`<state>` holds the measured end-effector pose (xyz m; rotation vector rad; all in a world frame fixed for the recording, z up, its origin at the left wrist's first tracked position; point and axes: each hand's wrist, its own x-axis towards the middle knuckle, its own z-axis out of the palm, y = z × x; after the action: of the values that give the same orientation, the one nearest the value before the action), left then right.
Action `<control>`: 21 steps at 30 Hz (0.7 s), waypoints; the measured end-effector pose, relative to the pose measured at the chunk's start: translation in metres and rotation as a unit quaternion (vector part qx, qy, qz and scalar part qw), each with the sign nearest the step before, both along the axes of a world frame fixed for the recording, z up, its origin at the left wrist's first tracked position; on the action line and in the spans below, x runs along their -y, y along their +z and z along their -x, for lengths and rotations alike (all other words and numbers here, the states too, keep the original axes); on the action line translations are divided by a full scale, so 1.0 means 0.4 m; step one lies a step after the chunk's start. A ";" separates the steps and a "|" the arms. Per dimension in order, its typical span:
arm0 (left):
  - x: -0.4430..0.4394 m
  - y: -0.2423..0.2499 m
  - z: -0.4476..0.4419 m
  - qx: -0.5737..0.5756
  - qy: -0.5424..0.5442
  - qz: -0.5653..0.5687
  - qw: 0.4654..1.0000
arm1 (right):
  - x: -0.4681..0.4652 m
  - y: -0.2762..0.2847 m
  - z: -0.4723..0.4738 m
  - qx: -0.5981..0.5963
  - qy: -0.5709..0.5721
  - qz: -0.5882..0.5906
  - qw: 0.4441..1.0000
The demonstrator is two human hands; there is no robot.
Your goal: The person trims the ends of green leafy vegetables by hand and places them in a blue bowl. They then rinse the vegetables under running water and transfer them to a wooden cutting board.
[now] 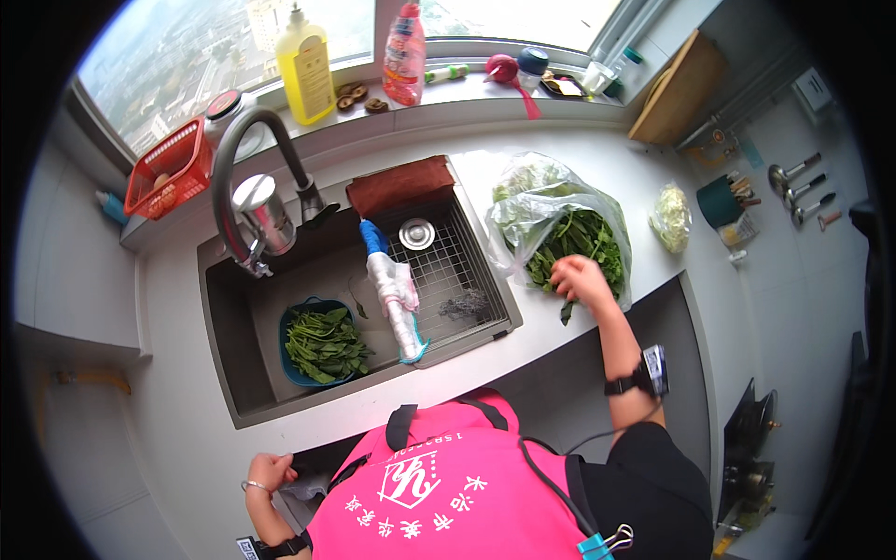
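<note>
My right hand (582, 281) reaches into the mouth of a clear plastic bag (521, 210) on the counter right of the sink, its fingers at the leafy greens (570, 245); whether they grip any is unclear. My left hand (271, 472) is near the counter's front edge at the lower left, fingers curled, with part of a plastic bag (308, 488) just beside it; I cannot tell whether it holds anything. In the sink's left part, a blue basket (283, 350) holds cut leafy greens (325, 346). Cloths (395, 290) hang over the sink's middle.
A dark faucet (222, 175) arches over the sink (238, 392), beside a metal canister (262, 213). A wire rack (448, 259) with a strainer (417, 234) fills the sink's right part. A wrapped cauliflower (672, 218) lies farther right. Bottles and a red basket (168, 164) line the windowsill.
</note>
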<state>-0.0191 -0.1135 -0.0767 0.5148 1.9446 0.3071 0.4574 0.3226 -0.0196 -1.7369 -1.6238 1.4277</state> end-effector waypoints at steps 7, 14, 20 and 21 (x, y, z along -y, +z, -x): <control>-0.322 0.144 -0.013 -0.168 -0.131 -0.187 0.959 | -0.287 -0.115 0.012 0.282 -0.135 -0.501 0.807; -0.497 0.234 -0.129 -0.118 -0.223 -0.343 0.905 | -0.198 -0.090 0.007 0.247 -0.083 -0.507 0.822; -0.532 0.298 -0.205 -0.069 -0.268 -0.395 0.876 | -0.010 -0.031 -0.030 -0.146 -0.191 -0.393 0.887; -0.538 0.310 -0.214 -0.060 -0.276 -0.392 0.876 | 0.001 -0.004 -0.027 -0.207 -0.181 -0.407 0.871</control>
<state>0.0666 0.1018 0.0472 1.6134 1.6325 0.7042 0.4681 0.3223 -0.0212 -1.0613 -1.2831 0.6923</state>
